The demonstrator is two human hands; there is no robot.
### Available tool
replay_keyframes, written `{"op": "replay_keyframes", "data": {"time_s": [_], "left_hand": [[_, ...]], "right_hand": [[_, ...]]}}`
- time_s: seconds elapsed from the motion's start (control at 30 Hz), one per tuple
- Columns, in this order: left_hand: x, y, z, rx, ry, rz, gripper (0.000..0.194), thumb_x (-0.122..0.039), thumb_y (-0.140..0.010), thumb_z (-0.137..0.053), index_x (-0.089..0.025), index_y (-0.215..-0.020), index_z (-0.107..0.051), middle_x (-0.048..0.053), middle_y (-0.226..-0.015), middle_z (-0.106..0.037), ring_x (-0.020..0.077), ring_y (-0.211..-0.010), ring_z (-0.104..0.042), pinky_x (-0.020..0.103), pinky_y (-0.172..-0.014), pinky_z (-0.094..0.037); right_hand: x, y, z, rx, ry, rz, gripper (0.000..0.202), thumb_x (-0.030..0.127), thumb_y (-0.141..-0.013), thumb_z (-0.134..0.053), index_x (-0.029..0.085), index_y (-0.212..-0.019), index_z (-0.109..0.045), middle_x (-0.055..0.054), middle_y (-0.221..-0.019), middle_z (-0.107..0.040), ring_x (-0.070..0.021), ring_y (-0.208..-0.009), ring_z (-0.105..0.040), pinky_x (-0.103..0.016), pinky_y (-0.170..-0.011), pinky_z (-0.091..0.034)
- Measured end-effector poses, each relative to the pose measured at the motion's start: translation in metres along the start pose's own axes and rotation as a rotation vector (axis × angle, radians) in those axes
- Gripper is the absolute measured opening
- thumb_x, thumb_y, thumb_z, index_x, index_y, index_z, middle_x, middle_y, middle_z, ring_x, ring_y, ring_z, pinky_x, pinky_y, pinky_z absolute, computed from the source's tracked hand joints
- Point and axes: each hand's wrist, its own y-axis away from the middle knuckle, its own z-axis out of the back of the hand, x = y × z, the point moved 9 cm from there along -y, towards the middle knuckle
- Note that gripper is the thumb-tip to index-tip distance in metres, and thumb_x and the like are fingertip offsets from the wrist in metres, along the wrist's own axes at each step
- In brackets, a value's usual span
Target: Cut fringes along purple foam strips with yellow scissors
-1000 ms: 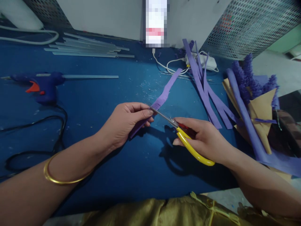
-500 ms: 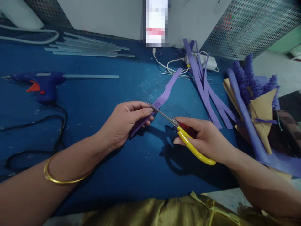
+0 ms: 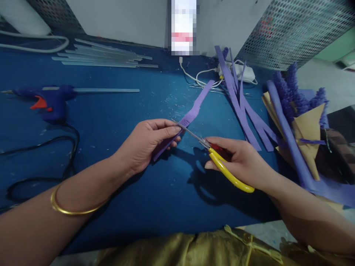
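In the head view, the left hand (image 3: 158, 138), at the middle of the frame, pinches a purple strip (image 3: 194, 111) between thumb and fingers; the strip slants from lower left to upper right. The right hand (image 3: 244, 157), right of centre, is curled around the handles of yellow-handled scissors (image 3: 222, 168), whose blades lie across the strip beside the left thumb. More purple strips (image 3: 234, 92) lie upper right, a hot glue gun (image 3: 57, 101) at left, and translucent glue sticks (image 3: 105, 57) upper left.

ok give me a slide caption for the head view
Left hand pinches a purple strip, right hand holds scissors across it, over a blue tabletop.
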Motion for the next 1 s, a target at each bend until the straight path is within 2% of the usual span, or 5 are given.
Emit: {"op": "replay_keyframes", "data": {"time_s": [0.13,0.37,0.7,1.0], "left_hand": [[0.001,0.0,0.002,-0.01,-0.034,-0.013,0.014,-0.023,-0.069,-0.085,-0.015,-0.078,-0.078,0.001,-0.066,-0.071,0.0074,-0.057,-0.063,0.014,-0.055,-0.049],[-0.002,0.001,0.006,-0.068,-0.012,-0.025,0.014,-0.022,-0.064,-0.087,-0.015,-0.071,-0.076,-0.001,-0.062,-0.069,0.0062,-0.054,-0.061,0.013,-0.053,-0.049],[-0.002,0.001,0.006,-0.074,-0.012,-0.033,0.017,-0.023,-0.064,-0.087,-0.015,-0.072,-0.075,-0.001,-0.064,-0.069,0.0062,-0.055,-0.061,0.013,-0.053,-0.049],[-0.002,0.001,0.006,-0.079,-0.009,-0.021,0.014,-0.021,-0.064,-0.086,-0.016,-0.072,-0.075,0.0,-0.065,-0.069,0.0077,-0.056,-0.062,0.016,-0.057,-0.05]], "right_hand": [[0.003,-0.001,0.003,-0.035,0.067,0.022,0.046,0.045,-0.081,-0.076,0.019,-0.119,-0.071,0.0,-0.079,-0.064,-0.0159,-0.067,-0.054,-0.027,-0.064,-0.047],[0.009,0.0,0.007,-0.094,0.222,0.071,0.053,0.045,-0.078,-0.079,0.021,-0.125,-0.068,-0.002,-0.088,-0.067,-0.0171,-0.072,-0.058,-0.027,-0.063,-0.047],[0.011,0.001,0.005,-0.06,0.197,0.097,0.043,0.044,-0.081,-0.076,0.021,-0.117,-0.07,-0.002,-0.082,-0.065,-0.0169,-0.069,-0.058,-0.027,-0.061,-0.045],[0.009,0.001,0.003,-0.017,0.186,0.075,0.044,0.047,-0.084,-0.074,0.021,-0.119,-0.069,-0.001,-0.079,-0.062,-0.0154,-0.067,-0.054,-0.025,-0.06,-0.043]]}}
